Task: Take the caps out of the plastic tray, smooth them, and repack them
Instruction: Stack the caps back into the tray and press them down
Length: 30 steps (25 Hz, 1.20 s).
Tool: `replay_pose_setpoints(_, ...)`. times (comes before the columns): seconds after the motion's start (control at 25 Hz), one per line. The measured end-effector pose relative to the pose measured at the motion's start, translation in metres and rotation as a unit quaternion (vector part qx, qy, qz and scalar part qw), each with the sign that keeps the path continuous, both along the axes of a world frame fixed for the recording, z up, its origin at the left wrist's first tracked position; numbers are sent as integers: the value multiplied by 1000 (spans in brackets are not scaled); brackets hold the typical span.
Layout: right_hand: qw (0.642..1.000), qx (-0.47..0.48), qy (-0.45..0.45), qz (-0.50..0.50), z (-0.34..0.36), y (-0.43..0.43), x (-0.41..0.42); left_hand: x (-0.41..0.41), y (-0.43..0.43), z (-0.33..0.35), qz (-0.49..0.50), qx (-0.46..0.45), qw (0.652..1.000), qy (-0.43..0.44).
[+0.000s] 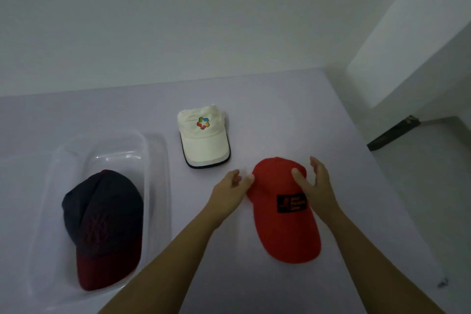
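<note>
A: Where's the red cap [283, 232]?
B: On the desk [267, 109], between the left hand [229, 187] and right hand [316, 186]. Both hands touch it.
A: Others?
B: White cap [204, 135] past the hands. Dark cap [102, 224] in the tray [159, 186], left of them.

Single head-worn wide-angle view, angled forward and down, close over the table [280, 115]

From red cap [283, 232]: white cap [204, 140] blocks 11 o'clock, tray [158, 160] holding navy cap [102, 216] blocks 9. Open table [293, 115] from 12 to 2, up to the wall [178, 20]. Table edge at 3.
</note>
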State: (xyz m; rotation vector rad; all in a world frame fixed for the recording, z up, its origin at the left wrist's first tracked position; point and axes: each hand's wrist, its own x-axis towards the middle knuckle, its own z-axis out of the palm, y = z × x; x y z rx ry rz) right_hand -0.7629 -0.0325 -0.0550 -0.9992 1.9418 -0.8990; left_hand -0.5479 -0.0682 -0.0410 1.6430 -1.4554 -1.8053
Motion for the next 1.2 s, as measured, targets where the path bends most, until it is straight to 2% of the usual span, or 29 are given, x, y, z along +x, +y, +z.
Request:
replay_pose_setpoints(0.12, 980, 104, -138, 97, -11, 8, -31, -22, 2, -16, -29, 25, 999, 32)
replay_pose_setpoints(0.24, 962, 123, -163, 179, -19, 7, -41, -36, 1, -23, -30, 63, 994, 80)
replay_pose_setpoints(0.52, 965, 61, -168, 193, -17, 8, -19, -24, -9, -17, -33, 82, 985, 148)
replay_pose_setpoints(0.68, 961, 26, -185, 203, 10, 0, 7, 0, -14, -1, -46, 100, 976, 190)
replay_pose_setpoints(0.84, 956, -6, -190, 223, 44, -17, 47, 44, -23, 27, -36, 98, 977, 188)
replay_pose_setpoints(1.04, 952, -55, -164, 254, 73, -44, 133, 125, -42, 70, -19, 21, 989, 148)
replay_pose_setpoints(1.2, 942, -106, -170, 271, 88, -61, 212, 202, -54, 93, 18, -35, 987, 156)
